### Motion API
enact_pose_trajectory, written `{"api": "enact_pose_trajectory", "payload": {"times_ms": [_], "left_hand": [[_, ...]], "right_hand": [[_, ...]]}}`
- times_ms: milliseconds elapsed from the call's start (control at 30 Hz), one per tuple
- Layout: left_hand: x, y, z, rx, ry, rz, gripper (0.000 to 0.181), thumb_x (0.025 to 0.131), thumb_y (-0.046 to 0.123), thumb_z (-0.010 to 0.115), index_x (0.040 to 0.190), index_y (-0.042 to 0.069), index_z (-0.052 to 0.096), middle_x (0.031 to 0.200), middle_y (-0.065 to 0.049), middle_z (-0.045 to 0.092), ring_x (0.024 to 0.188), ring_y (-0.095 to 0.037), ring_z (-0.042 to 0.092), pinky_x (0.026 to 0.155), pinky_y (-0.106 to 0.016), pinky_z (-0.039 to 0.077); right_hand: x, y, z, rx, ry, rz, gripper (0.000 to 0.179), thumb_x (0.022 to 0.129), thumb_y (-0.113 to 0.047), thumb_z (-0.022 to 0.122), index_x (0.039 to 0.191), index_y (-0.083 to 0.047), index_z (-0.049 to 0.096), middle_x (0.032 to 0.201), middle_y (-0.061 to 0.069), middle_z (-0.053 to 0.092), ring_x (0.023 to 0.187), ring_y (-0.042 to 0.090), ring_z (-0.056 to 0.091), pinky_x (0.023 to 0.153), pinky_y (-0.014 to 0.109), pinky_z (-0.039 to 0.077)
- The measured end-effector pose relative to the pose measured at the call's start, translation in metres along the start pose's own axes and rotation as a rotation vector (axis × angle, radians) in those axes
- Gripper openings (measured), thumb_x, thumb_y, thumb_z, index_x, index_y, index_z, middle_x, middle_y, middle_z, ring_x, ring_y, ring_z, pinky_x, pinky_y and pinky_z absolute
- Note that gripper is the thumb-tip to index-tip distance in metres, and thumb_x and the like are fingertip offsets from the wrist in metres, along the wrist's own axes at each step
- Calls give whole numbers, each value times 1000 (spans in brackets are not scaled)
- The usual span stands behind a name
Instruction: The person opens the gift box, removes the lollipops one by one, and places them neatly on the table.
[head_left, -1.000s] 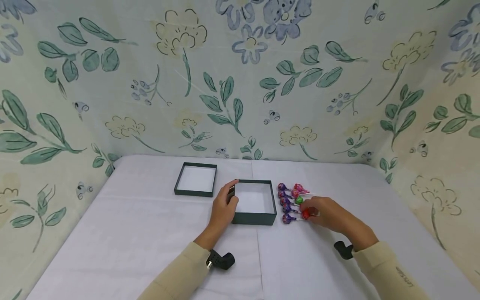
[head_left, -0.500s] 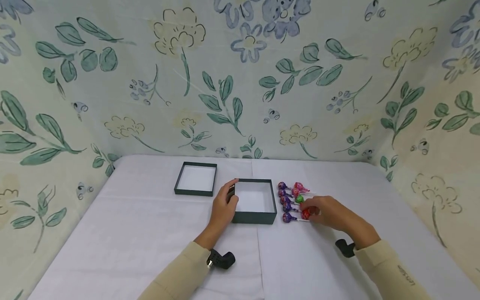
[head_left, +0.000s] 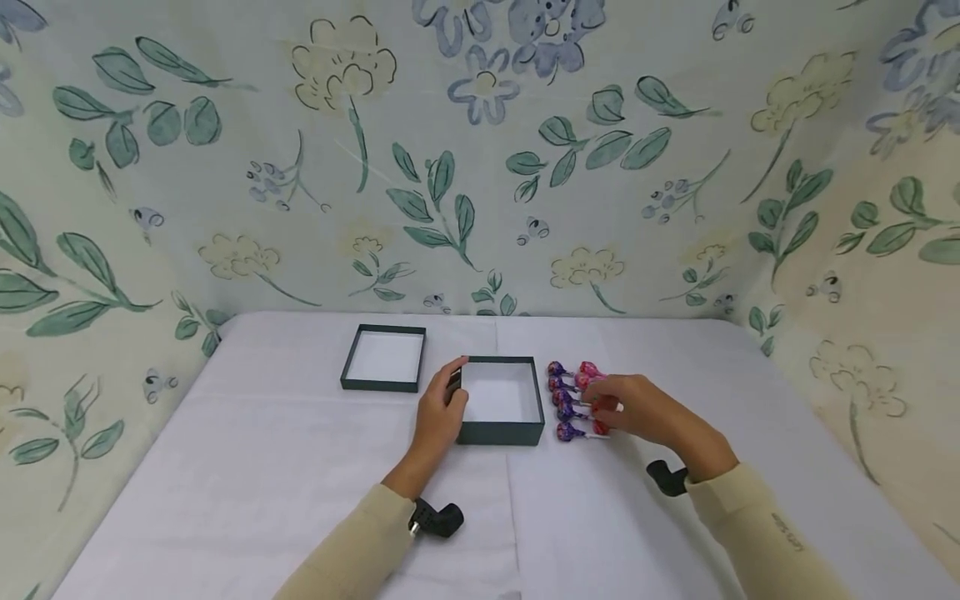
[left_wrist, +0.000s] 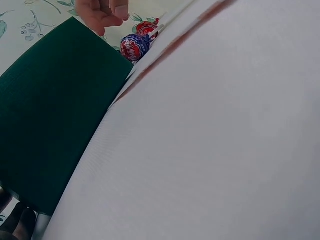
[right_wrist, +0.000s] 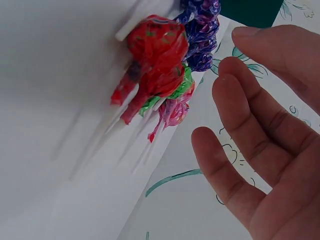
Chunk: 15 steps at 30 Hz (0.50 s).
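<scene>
My left hand point(head_left: 438, 412) holds the left side of a dark green open box point(head_left: 498, 433) with a white inside. In the left wrist view, its fingertips show at the lower left, by the end of the green box wall point(left_wrist: 60, 110). To the box's right lies a column of purple lollipops point(head_left: 564, 412), with red lollipops point(right_wrist: 157, 45), a green lollipop point(right_wrist: 182, 85) and pink lollipops point(head_left: 588, 369) beside it. Over these hovers my right hand point(head_left: 637, 408). Its fingers are parted and hold nothing in the right wrist view; the head view hides the green lollipop behind them.
A shallow dark green lid point(head_left: 384, 358) with a white inside lies left of the box, farther back. A white cloth point(head_left: 262, 467) covers the table, and floral fabric point(head_left: 480, 167) hangs behind it and at both sides.
My right hand has let go of the red lollipop at the near end and moved slightly back, over the green one. My left hand stays on the box. The head view has shifted slightly.
</scene>
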<state>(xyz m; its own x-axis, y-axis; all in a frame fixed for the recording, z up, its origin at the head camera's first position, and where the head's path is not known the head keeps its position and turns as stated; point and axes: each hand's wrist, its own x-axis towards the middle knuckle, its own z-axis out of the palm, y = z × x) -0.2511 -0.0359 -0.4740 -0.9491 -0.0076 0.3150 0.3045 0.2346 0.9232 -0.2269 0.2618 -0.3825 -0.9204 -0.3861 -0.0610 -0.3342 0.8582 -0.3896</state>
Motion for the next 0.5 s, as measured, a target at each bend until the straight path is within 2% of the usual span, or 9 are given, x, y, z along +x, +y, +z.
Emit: {"api": "enact_pose_trajectory", "payload": {"times_ms": [133,267,500], "left_hand": [[0,-1,-6,-42,6,-15,53,91,7,45,140,27,50,142,1,48,126,-19,48,105,-41,40],[1,-4,-8,-95,7,-8,55,91,4,46,143,23,47,144,0,47,130,-23,47,107,-42,39],[4,-6,-3,-143,-1,-54,54,89,7,52,142,17,46,142,-1,48,130,-23,47,106,-36,40]], "right_hand": [[7,-7,2,32,19,-15,25,85,-4,70,110,-10,70,84,-3,62,78,15,55,66,24,52],[10,-13,2,45,48,-33,28,86,-6,69,113,-8,68,82,-5,60,78,15,54,65,23,52],[8,-21,4,51,175,-86,26,85,-6,70,111,-8,69,86,-3,63,80,14,57,67,22,55]]}}
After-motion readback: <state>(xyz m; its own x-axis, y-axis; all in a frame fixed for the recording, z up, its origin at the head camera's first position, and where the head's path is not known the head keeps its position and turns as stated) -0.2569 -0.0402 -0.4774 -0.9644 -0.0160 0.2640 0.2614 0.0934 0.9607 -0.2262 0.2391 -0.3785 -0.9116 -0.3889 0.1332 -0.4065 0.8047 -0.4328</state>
